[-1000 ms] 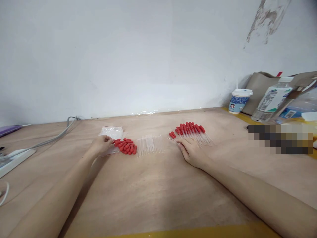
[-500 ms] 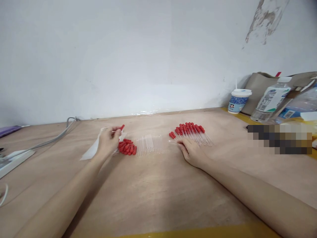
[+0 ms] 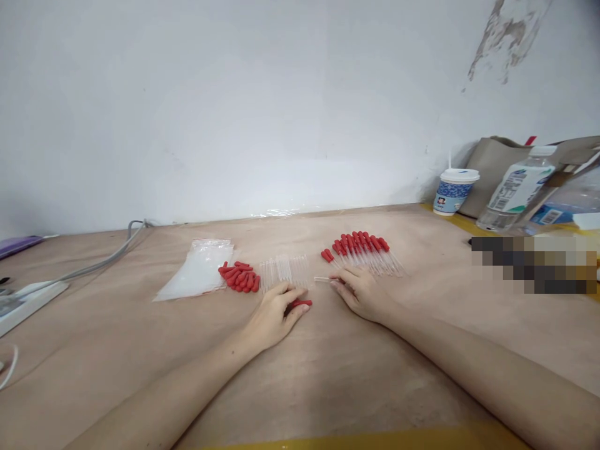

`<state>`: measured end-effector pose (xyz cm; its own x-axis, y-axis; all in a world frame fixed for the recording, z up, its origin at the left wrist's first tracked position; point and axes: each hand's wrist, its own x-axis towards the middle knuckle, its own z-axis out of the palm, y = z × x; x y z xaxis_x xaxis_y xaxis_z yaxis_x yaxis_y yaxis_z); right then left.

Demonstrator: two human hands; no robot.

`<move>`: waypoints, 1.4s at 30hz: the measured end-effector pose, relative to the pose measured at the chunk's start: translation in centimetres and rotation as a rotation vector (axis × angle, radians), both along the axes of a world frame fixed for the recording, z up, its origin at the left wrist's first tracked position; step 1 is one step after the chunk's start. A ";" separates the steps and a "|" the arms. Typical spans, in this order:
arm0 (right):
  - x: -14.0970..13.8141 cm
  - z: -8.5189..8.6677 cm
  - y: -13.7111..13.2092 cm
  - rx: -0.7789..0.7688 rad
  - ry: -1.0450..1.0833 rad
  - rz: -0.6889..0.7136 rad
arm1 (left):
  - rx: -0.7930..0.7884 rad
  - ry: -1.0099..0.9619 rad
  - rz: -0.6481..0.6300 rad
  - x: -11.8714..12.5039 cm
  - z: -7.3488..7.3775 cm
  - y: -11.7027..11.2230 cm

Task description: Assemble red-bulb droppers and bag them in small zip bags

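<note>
My left hand is closed around a red rubber dropper bulb, low over the table. My right hand pinches a clear glass dropper tube, one end of which points left toward the bulb, apart from it. Just beyond my left hand lies a row of bare clear tubes. To their left is a heap of loose red bulbs. Past my right hand, several droppers with red bulbs fitted lie side by side, bulbs toward the wall.
White plastic bags lie left of the heap. A grey cable and a white power strip are at far left. At right stand a paper cup, a bottle and a grey bag. A wall closes off the back.
My left hand has moved from over the white bags rightward and nearer to me, carrying the red bulb. My right hand has shifted slightly nearer, still with the tube.
</note>
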<state>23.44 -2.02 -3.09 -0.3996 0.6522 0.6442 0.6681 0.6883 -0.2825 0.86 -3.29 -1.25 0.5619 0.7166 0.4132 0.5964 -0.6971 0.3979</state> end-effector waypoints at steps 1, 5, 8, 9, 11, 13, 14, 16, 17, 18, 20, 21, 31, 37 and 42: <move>-0.2 0.0 -0.1 -0.005 -0.003 -0.003 | -0.005 -0.010 -0.009 0.0 -0.1 0.2; -0.9 0.4 -0.9 -0.013 0.018 0.000 | -0.038 -0.114 0.041 0.0 0.0 0.5; -1.4 0.7 -1.5 -0.025 0.037 0.021 | -0.085 -0.204 0.081 -0.1 0.3 0.5; -1.5 0.8 -1.7 -0.031 0.038 0.026 | -0.107 -0.224 0.086 -0.1 0.3 0.5; -1.8 0.8 -1.9 -0.034 0.035 0.035 | -0.165 -0.257 0.081 -0.2 0.3 0.4; -1.9 0.7 -1.9 -0.028 0.031 0.043 | -0.238 -0.296 0.059 -0.1 0.2 0.4; -2.0 0.6 -1.9 -0.023 0.029 0.048 | -0.275 -0.323 0.046 -0.1 0.1 0.4; -2.0 0.5 -1.8 -0.020 0.019 0.058 | -0.337 -0.374 0.025 0.0 -0.2 0.4; -2.0 0.4 -1.8 -0.021 0.016 0.061 | -0.357 -0.397 0.017 0.0 -0.3 0.4; -2.0 0.4 -1.8 -0.023 0.013 0.063 | -0.371 -0.415 0.010 0.1 -0.4 0.4; -2.0 0.6 -1.8 -0.036 0.012 0.075 | -0.386 -0.436 0.009 0.1 -0.7 0.5; -2.0 0.7 -1.8 -0.047 0.017 0.088 | -0.390 -0.443 0.012 0.1 -0.8 0.6; -1.7 1.3 -1.2 -0.188 0.042 0.213 | -0.449 -0.445 -0.011 -0.2 -0.8 0.7; -1.0 1.3 -0.8 -0.074 -0.170 0.189 | -0.458 -0.343 -0.077 -0.2 -0.5 0.2; -1.4 1.2 -1.1 0.122 -0.225 0.076 | -0.380 -0.338 -0.027 -0.1 -0.5 0.3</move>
